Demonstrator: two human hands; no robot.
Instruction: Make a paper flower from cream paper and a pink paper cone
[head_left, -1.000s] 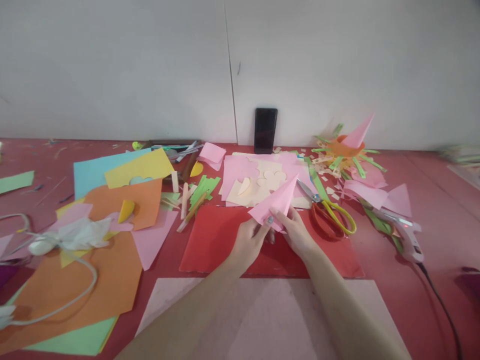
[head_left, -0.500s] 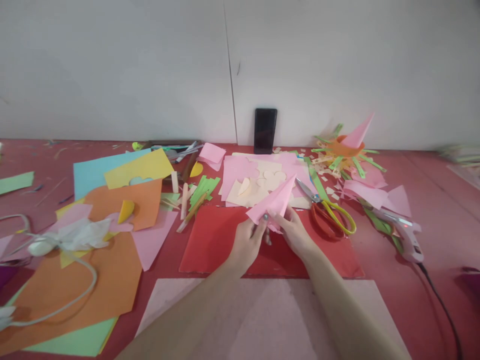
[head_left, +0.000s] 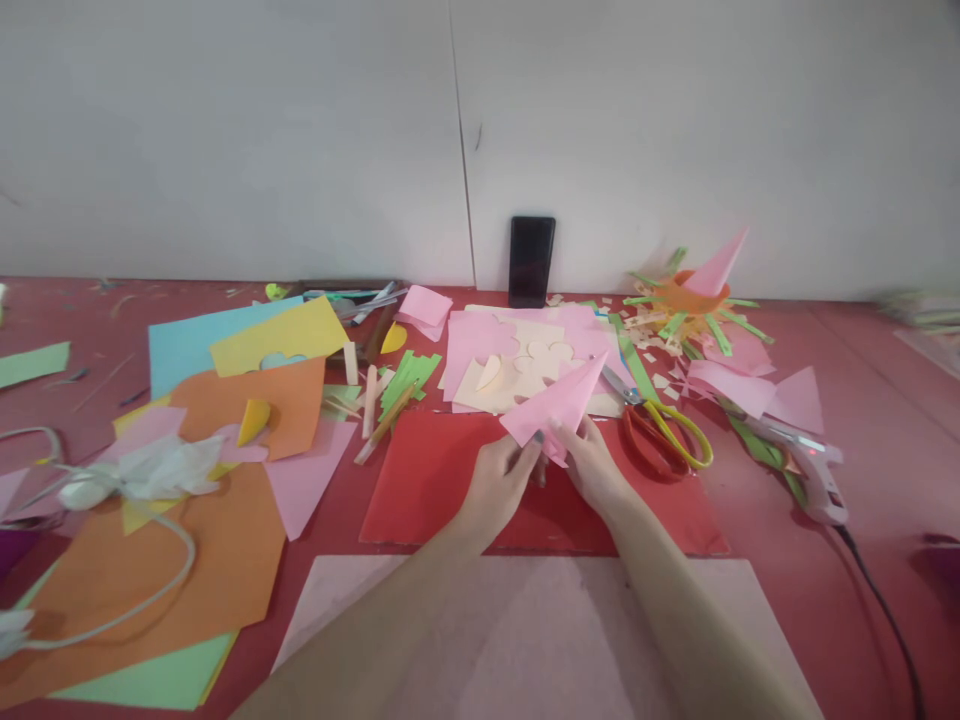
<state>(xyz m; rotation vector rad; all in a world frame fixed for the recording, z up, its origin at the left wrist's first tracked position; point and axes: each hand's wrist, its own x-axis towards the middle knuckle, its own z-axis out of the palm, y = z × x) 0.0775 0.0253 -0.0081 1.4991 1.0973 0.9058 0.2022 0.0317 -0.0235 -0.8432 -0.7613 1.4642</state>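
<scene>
A pink paper cone [head_left: 555, 402] is held between both hands above the red board [head_left: 442, 480], its point tilted up and to the right. My left hand [head_left: 501, 478] pinches the wide end from the left, with the thumb near the lower edge. From the right, my right hand [head_left: 589, 462] is closed on the same cone, thumb on its front; some of its fingers are hidden behind the paper. Scissors [head_left: 667, 437] with red and yellow handles lie just right of the right hand. Cut cream paper [head_left: 472, 385] lies behind the cone.
A glue gun [head_left: 810, 465] with a lit red light lies at the right, its cord running forward. A phone [head_left: 531, 262] leans on the wall. An orange-and-green paper piece [head_left: 694, 290] carries another pink cone. Coloured sheets [head_left: 217, 540] and a white cable [head_left: 187, 560] cover the left.
The cone has shifted slightly right and turned a little, so more of its front side faces me. Both hands keep their hold on it.
</scene>
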